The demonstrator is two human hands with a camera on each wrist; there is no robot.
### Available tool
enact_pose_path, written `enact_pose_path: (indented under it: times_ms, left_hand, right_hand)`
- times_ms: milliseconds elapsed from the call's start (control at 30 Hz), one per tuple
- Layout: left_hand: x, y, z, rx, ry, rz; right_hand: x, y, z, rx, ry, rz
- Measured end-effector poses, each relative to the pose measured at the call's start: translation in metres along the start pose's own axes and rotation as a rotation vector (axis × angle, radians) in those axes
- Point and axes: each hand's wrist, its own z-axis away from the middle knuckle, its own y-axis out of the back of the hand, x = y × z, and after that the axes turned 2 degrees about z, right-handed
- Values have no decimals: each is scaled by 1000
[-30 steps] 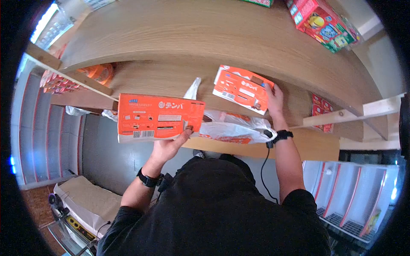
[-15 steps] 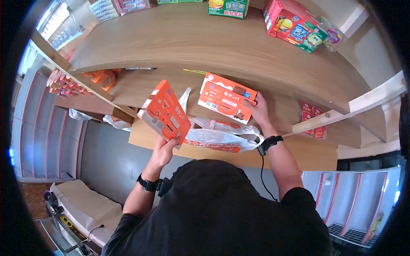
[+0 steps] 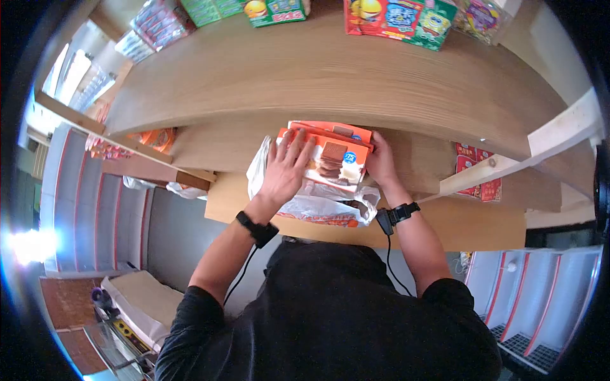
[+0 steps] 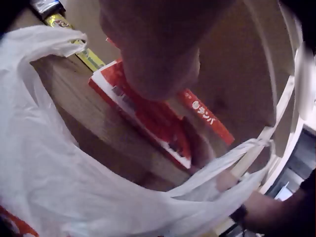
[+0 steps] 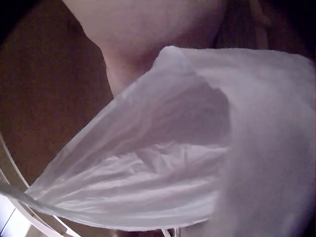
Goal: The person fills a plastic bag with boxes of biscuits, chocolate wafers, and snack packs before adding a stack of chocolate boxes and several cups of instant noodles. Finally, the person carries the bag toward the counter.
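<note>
Two orange-and-white biscuit boxes lie one against the other at the shelf's front in the head view. On the nearer biscuit box (image 3: 333, 160), pictures of brown biscuits face up; the farther box (image 3: 343, 131) shows behind its top edge. My left hand (image 3: 284, 170) rests on the nearer box's left part, its fingers spread and straight. At the right end, my right hand (image 3: 381, 162) grips the boxes, some fingers hidden. A white plastic bag (image 3: 318, 206) with orange print hangs open just below them. Its opening fills much of both wrist views, and in the left one the boxes' edges (image 4: 205, 116) appear beyond it.
Above is a wooden shelf (image 3: 330, 79) holding green snack boxes (image 3: 276, 11) and a red snack box (image 3: 387, 19). A pale wooden brace (image 3: 508, 162) slants at right, near red packets (image 3: 476, 174). A yellow wrapper (image 4: 61, 22) lies on the lower shelf.
The box in my left hand has moved right from the left side onto the other box. My left hand's grip has loosened into spread fingers on top. My right hand stays at the right end.
</note>
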Motion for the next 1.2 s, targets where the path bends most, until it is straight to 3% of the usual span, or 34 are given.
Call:
enact_pose_path:
  times_ms: [33, 100, 200, 300, 400, 567, 700, 733, 833, 967, 1200]
  left_hand:
    - [-3, -10, -12, -105, -24, -105]
    - [-4, -17, -21, -119, -42, 104]
    - [-17, -17, -26, -97, -106, 290]
    - [-28, -27, -29, -173, -73, 241]
    - [-29, -44, -22, -72, -57, 329]
    - [-33, -57, -17, 70, 19, 498]
    - [-39, -62, -17, 68, 346, 574]
    - [-38, -66, -18, 178, 336, 485]
    - [-42, -68, -21, 125, 365, 644]
    - [-42, -71, -20, 231, 309, 581]
    - [-41, -69, -20, 172, 341, 596]
  right_hand:
    - [-4, 2, 1, 25, -30, 108]
    - [15, 2, -2, 120, -13, 82]
    - [-29, 6, 7, 162, -103, 159]
    - [-9, 4, 2, 224, -111, 167]
    - [26, 8, 2, 297, -40, 112]
    - [7, 6, 6, 136, -7, -131]
    - [-2, 5, 2, 35, -101, -98]
    - [0, 4, 1, 40, -87, -101]
    - [0, 2, 0, 36, -39, -138]
    - [-2, 1, 1, 62, -25, -124]
    - [1, 3, -1, 63, -44, -8]
